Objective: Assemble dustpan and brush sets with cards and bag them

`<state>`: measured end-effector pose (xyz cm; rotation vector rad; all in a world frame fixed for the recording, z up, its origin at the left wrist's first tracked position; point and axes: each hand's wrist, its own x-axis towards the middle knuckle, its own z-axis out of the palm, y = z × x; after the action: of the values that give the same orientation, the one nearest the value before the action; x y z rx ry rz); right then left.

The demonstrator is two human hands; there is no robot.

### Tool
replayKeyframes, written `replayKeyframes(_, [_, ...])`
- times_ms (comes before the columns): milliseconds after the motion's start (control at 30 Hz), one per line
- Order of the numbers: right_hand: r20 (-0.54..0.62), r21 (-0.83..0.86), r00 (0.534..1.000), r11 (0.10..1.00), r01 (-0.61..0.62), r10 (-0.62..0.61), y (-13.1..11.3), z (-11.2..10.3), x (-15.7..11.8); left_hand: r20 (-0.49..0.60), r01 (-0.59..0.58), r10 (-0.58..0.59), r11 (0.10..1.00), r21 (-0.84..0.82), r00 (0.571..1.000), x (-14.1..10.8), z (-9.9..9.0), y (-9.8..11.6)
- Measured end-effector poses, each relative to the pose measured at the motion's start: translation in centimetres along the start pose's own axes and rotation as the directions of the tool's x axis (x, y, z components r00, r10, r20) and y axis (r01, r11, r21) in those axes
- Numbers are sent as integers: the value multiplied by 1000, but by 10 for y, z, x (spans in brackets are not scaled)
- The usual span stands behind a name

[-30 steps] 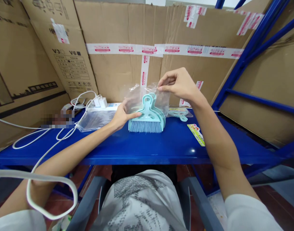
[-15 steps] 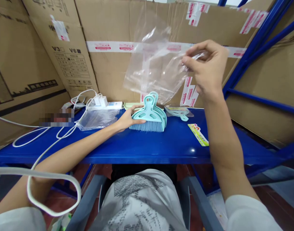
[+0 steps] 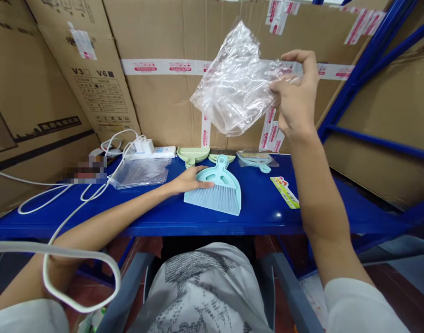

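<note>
The left hand [image 3: 194, 179] grips the blue brush [image 3: 216, 194] and dustpan [image 3: 238, 198] together, at the middle of the blue table [image 3: 258, 210]. The right hand [image 3: 300, 101] pinches a crinkly clear bag [image 3: 232, 88] up high, near the cardboard wall [image 3: 156, 106].

The left arm [image 3: 128, 212] reaches forward, low down, its hand [image 3: 191, 180] gripping with the thumb [image 3: 205, 184] pointing right, while the right arm [image 3: 324, 199] goes up and the right hand [image 3: 298, 95] is high, pinching with bent fingers [image 3: 308, 59].
</note>
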<state>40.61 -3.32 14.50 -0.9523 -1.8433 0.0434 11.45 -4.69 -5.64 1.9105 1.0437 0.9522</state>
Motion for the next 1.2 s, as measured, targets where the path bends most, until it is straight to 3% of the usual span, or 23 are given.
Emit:
replayKeyframes(67, [-219,13,975,999,-43,45,-7,6,-1,-50,-62,66,995,82,997,4,0,-5])
replayKeyframes(100, [-259,11,964,998,-57,58,-9,9,-1,-67,-87,96,988,125,993,5,0,-6])
replayKeyframes(267, [-81,13,997,1000,-19,20,-11,24,-3,-39,-167,182,953,252,983,5,2,-6])
replayKeyframes(567, [27,-56,999,998,-22,24,-13,44,-10,-36,-254,273,930,265,961,6,3,-7])
replayKeyframes(667, [35,-56,999,998,-10,12,-13,47,-10,-76,-260,276,949,178,958,6,2,-5])
replayKeyframes(767, [20,-27,1000,1000,-13,13,-14,52,-11,-139,-225,214,972,-71,967,5,0,0])
replayKeyframes(867, [105,-9,994,1000,15,-14,-18,60,-15,-197,-213,140,883,-419,970,5,-9,10])
replayKeyframes(933, [169,19,985,999,34,-37,-22,67,-19,-217,-217,114,808,-548,970,6,-19,16])
replayKeyframes(1033, [237,44,971,999,20,-30,-26,74,-24,-282,-250,94,768,-590,955,8,-34,21])
replayKeyframes(1200, [386,143,923,989,-46,-13,-29,70,-30,-472,-310,-4,751,-584,881,13,-48,19])
